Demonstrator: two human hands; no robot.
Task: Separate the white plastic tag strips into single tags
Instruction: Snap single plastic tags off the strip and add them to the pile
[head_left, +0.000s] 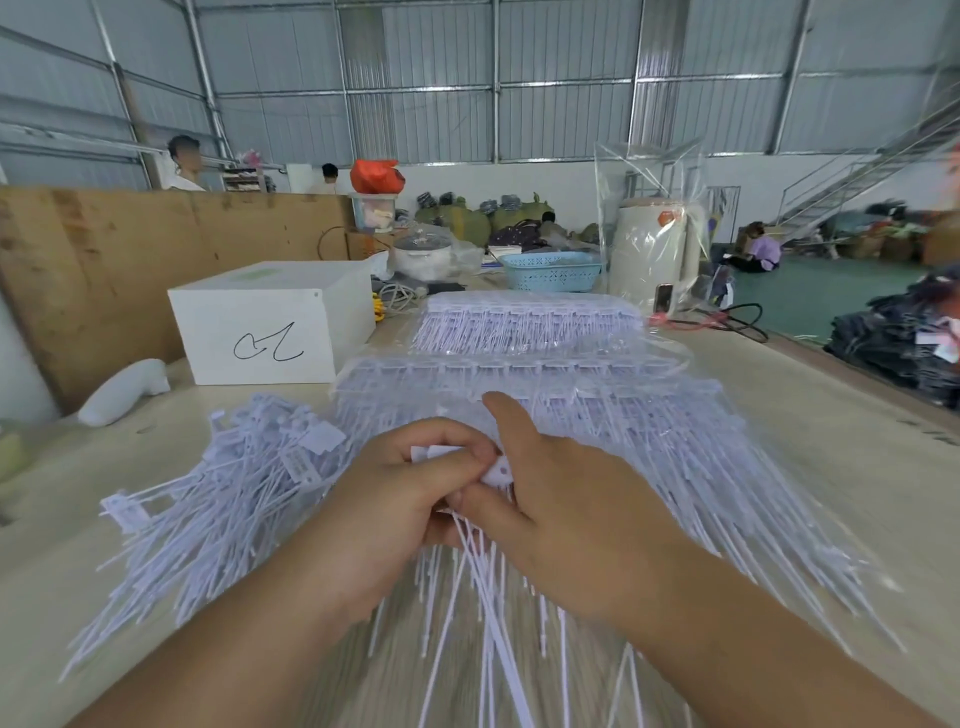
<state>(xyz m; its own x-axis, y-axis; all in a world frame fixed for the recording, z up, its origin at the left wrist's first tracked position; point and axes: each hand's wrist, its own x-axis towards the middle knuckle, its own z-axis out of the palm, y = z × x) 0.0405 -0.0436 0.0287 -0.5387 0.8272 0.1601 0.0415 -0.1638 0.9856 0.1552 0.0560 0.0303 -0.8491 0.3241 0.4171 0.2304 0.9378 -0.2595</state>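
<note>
Both bare hands meet over the pale wooden table (810, 467): left hand (395, 499) and right hand (561, 499) pinch one white plastic tag strip (496, 470), thin tails dangling. Loose single white tags (218, 499) heap near the left edge; bagged strip sheets (530, 322) lie beyond.
</note>
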